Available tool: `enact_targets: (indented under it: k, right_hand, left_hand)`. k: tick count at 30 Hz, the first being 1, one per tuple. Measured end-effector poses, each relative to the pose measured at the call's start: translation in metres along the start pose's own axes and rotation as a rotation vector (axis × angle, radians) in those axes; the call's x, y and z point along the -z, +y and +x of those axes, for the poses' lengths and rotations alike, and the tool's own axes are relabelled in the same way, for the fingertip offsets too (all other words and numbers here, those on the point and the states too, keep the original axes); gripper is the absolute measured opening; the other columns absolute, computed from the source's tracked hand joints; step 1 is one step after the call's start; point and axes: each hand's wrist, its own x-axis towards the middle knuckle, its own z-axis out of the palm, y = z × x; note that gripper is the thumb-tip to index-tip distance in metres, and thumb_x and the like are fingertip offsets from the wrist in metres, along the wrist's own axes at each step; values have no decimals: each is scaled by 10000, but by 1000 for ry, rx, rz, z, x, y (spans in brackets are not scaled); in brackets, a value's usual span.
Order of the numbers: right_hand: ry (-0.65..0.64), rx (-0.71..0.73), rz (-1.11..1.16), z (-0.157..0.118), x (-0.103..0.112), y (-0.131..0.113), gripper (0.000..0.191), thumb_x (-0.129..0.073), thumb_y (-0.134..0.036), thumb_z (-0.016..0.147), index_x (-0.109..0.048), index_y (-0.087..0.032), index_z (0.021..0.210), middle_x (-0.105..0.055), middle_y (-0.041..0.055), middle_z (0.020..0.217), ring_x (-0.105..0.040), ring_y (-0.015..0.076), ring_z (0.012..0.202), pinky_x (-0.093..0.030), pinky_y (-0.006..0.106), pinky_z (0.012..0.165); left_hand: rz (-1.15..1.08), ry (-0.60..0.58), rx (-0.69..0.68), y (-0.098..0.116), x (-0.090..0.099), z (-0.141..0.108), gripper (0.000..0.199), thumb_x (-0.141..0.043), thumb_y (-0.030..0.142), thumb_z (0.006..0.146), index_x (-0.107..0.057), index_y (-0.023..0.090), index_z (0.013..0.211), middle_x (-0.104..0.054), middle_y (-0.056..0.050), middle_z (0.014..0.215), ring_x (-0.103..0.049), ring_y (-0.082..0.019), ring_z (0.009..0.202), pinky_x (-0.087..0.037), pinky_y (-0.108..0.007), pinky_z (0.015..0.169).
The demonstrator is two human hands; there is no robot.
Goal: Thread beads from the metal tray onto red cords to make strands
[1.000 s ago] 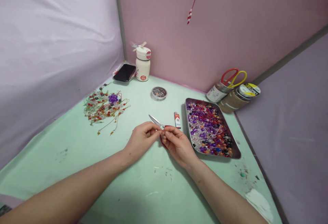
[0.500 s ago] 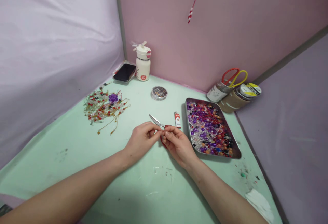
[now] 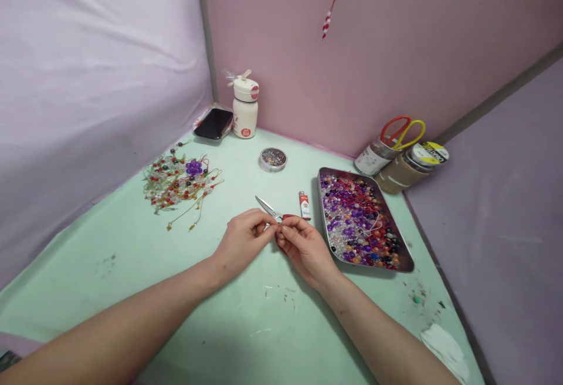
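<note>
My left hand (image 3: 246,235) and my right hand (image 3: 307,251) meet fingertip to fingertip near the middle of the table. Each is pinched closed, and whatever lies between the fingertips is too small to make out. Just beyond them lie scissors (image 3: 267,205), blades pointing up and left, their red handles partly hidden by my right hand. A red and white lighter (image 3: 304,206) lies beside the scissors. To the right, a metal tray (image 3: 322,212) holds purple, clear, black and orange beads with red cord among them.
A heap of beaded strings (image 3: 176,182) lies at the left. Farther back are a phone (image 3: 214,124), a white bottle (image 3: 245,116) and a round tin (image 3: 273,159). Behind the tray stand two jars (image 3: 373,160), one holding red and yellow handles. White tissue (image 3: 444,350) lies front right.
</note>
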Motion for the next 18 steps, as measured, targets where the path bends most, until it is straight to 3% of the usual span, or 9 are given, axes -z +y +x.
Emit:
enact_targets:
  k: [18]
  right_hand:
    - [24, 53, -7, 0, 0, 5, 181, -773, -247, 680, -639, -184, 786, -557, -29, 654, -453, 83, 600, -346, 237, 609]
  left_hand:
    - [-59, -4, 52, 1, -3, -1, 144, -571, 269, 792, -687, 185, 776, -486, 38, 597, -431, -98, 562, -344, -217, 560]
